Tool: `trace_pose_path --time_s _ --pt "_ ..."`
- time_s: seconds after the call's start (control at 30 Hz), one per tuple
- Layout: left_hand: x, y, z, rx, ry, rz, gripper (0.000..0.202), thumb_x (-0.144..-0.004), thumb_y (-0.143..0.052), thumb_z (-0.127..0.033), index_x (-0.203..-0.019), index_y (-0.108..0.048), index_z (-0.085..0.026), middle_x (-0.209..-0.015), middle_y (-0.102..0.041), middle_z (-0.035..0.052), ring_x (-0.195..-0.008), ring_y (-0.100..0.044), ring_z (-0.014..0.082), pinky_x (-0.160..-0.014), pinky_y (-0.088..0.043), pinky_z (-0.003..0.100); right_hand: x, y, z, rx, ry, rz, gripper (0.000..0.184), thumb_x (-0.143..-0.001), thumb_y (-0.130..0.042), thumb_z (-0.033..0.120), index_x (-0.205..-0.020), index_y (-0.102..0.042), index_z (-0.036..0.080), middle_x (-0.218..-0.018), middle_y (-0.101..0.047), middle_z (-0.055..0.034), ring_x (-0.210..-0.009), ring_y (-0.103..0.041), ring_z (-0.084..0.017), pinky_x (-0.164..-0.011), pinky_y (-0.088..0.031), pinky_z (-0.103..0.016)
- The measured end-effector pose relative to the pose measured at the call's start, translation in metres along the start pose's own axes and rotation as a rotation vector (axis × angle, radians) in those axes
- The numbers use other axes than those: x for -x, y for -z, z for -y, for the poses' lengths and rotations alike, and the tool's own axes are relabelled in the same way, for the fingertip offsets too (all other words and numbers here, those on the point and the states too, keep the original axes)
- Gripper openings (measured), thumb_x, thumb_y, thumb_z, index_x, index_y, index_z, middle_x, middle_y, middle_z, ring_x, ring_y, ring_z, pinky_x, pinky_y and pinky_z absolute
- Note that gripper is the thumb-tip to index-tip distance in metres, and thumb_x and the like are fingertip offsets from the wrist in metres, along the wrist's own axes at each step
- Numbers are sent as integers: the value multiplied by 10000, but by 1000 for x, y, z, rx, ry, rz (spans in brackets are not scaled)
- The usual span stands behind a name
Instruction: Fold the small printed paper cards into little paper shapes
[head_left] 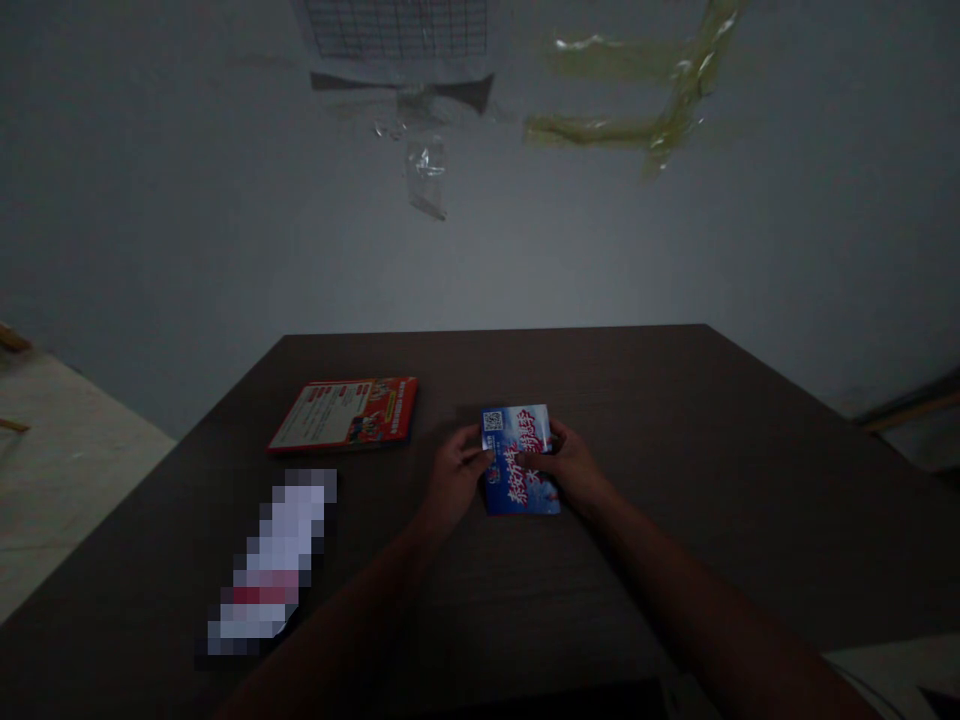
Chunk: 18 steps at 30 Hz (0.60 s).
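Both hands hold a blue printed leaflet (517, 500) over the middle of the table. It carries a QR code at its upper left corner and large white-and-red characters running sideways. My left hand (455, 470) grips its left edge, with the thumb on the front. My right hand (574, 465) holds the right edge, thumb lying across the printed face. The other fingers are partly hidden behind the leaflet. Left of my left hand lies a stack of red and white printed leaflets (349, 415), flat on the table.
The dark wood-grain table (637, 400) reaches back to a grey wall (480, 260) with yellowish tape (600, 130) on it. A pixelated, phone-like bright oblong (277, 550) lies at the front left. A dark edge shows at the bottom.
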<state>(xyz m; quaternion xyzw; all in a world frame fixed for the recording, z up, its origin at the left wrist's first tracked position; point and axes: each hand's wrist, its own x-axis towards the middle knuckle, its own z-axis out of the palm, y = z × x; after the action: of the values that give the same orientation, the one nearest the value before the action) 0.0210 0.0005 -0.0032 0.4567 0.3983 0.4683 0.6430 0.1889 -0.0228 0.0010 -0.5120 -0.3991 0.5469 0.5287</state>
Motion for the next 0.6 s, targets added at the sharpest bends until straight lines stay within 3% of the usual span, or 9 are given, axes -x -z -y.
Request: trace_pose_path --time_s 0.6 --pt "-2 2 3 -34 -7 -16 496 -635 -712 -220 -1094 -555 -116 -879 -715 96 -740 -674 228 -672 -519 329 1 1 -1 -8 8 23 472 -529 -801 213 -948 -584 191 -728 -685 -4 -513 -594 -133 -508 -494 -266"
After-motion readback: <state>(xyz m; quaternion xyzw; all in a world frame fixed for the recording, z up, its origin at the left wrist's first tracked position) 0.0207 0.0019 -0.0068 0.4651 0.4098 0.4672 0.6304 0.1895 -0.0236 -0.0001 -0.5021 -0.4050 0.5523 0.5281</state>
